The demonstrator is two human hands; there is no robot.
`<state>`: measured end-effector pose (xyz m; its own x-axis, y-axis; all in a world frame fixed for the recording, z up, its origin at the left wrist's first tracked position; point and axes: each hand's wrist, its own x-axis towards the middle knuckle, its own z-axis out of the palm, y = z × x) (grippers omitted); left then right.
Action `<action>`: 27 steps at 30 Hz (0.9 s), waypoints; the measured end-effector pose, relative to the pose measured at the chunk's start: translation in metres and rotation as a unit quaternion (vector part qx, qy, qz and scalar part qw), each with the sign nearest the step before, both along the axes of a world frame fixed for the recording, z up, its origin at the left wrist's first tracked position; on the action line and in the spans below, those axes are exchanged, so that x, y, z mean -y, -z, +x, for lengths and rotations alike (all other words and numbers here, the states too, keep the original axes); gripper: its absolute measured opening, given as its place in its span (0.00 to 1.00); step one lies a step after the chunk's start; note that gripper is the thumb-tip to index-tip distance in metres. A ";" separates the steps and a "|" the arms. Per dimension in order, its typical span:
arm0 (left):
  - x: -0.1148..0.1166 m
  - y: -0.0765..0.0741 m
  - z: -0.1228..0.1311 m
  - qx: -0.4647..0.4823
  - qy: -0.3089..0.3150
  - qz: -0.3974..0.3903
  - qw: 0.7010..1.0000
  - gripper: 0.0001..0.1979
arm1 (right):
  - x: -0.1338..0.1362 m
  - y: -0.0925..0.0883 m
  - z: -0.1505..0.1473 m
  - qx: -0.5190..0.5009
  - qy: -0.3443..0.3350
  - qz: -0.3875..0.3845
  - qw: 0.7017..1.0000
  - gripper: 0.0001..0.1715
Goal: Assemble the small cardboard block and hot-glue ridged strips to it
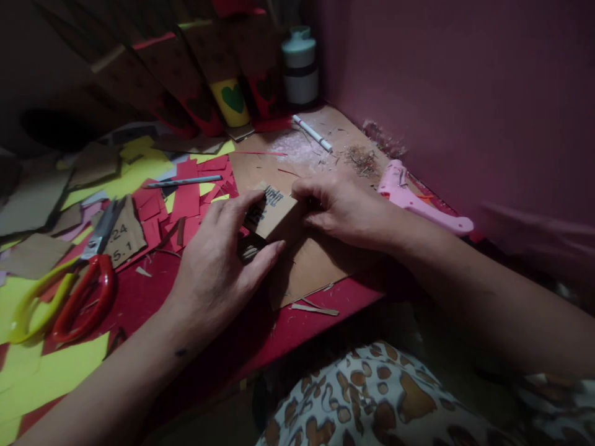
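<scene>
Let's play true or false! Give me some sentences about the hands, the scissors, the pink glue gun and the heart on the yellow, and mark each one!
1. The left hand holds a small cardboard piece with black print on it. True.
2. Both handles of the scissors are blue. False: one is yellow and the other is red.
3. The pink glue gun is on the right side of the picture, near the wall. True.
4. The heart on the yellow is purple. False: it is green.
5. The scissors are in the right hand. False: they lie on the left side of the table.
</scene>
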<state>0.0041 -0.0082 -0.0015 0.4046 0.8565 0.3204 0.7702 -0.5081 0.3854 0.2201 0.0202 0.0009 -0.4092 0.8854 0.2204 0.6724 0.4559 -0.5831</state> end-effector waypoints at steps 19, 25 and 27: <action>0.018 -0.007 0.004 -0.014 -0.033 -0.002 0.999 0.38 | 0.000 -0.002 -0.001 0.041 0.006 -0.005 0.999 0.14; 0.018 -0.003 -0.003 -0.031 0.011 0.001 0.999 0.44 | -0.001 0.000 -0.002 0.066 0.010 0.028 0.997 0.14; 0.018 -0.001 -0.005 -0.040 0.016 0.014 0.999 0.45 | -0.001 0.001 -0.002 0.064 0.009 0.031 0.997 0.13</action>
<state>-0.0006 -0.0259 -0.0007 0.4575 0.8332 0.3105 0.7806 -0.5435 0.3085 0.2182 0.0216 0.0003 -0.4216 0.8794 0.2212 0.7480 0.4751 -0.4633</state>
